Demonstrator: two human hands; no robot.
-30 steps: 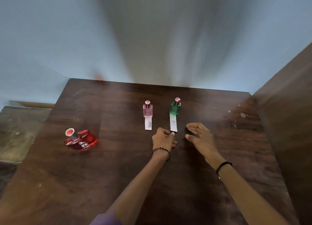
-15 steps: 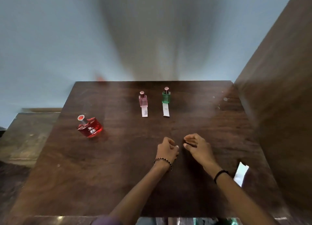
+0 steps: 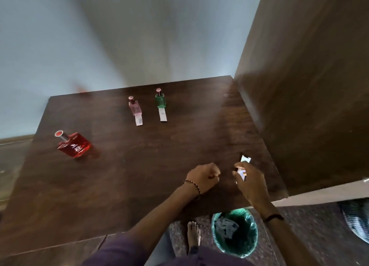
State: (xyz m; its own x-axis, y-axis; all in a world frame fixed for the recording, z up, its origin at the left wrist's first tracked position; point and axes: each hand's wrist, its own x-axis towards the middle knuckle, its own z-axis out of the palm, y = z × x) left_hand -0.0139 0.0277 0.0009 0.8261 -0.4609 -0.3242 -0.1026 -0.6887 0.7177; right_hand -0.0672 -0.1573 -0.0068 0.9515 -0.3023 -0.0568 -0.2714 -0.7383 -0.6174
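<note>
On the dark wooden table (image 3: 139,182) stand a pink perfume bottle (image 3: 135,106) and a green one (image 3: 160,99), each with a white paper strip (image 3: 139,120) (image 3: 162,114) lying in front of it. A larger red bottle (image 3: 73,145) sits at the left. Near the table's front right edge, my right hand (image 3: 252,184) pinches another white paper strip (image 3: 242,169). My left hand (image 3: 203,177) hovers beside it with its fingers curled into a loose fist, holding nothing that I can see.
A tall brown wooden panel (image 3: 309,86) rises along the table's right side. On the floor below the front edge stands a green bin (image 3: 235,232) with paper scraps inside, and my bare foot (image 3: 193,235) is next to it.
Both hands pulled back from the green bottle toward the front right edge. My right hand took hold of a white strip that lay there. The view tilted down, revealing bin and foot.
</note>
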